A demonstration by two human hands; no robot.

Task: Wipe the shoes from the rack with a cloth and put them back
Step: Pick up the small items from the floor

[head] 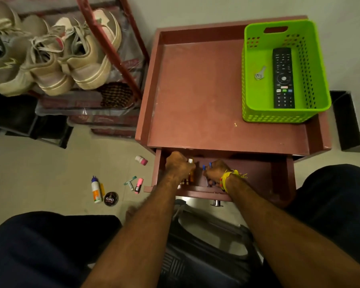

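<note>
Several beige sneakers (71, 59) sit on the red metal shoe rack (112, 50) at the upper left. No cloth is visible. Both my hands are inside the open drawer (258, 175) of a reddish-brown side table (195, 90). My left hand (179, 165) is closed around a small orange bottle with a white cap (190, 161). My right hand (215, 171), with a yellow thread band at the wrist, grips blue-capped pens (204, 168). More small items lie in the drawer under my hands, partly hidden.
A green plastic basket (318, 65) on the table holds a remote control (283, 77) and a key (260, 73). On the floor lie a glue bottle (96, 190), a round polish tin (111, 198), a pink highlighter (139, 185) and other small items. A dark stool (206, 246) stands between my knees.
</note>
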